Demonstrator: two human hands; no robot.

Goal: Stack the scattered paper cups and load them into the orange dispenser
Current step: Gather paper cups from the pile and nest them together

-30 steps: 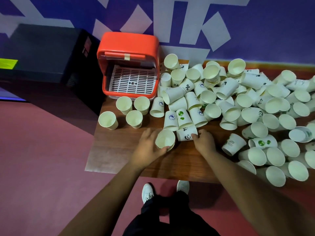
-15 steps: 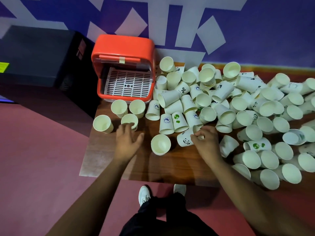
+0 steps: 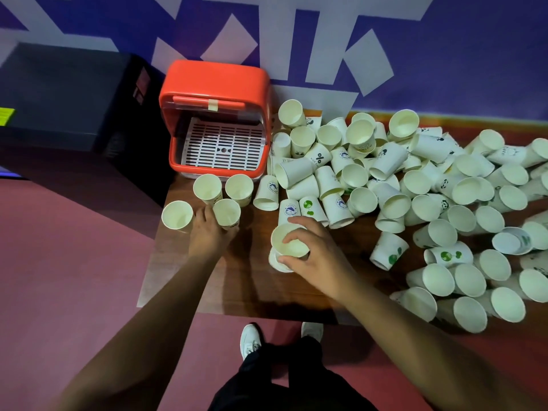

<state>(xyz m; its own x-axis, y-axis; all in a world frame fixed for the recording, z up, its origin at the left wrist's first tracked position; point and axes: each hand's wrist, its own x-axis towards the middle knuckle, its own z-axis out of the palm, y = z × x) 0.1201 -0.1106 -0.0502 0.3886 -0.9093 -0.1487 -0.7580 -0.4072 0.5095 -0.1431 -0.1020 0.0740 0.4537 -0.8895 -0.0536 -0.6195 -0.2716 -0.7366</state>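
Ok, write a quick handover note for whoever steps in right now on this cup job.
Left hand grips an upright cup near the table's left edge.
Right hand holds a top cup, setting it into a bottom cup on the table.
Done: one two-cup stack begun.
Left: stack the other upright cups and the pile on the right, then load the orange dispenser; no cups visible in it.
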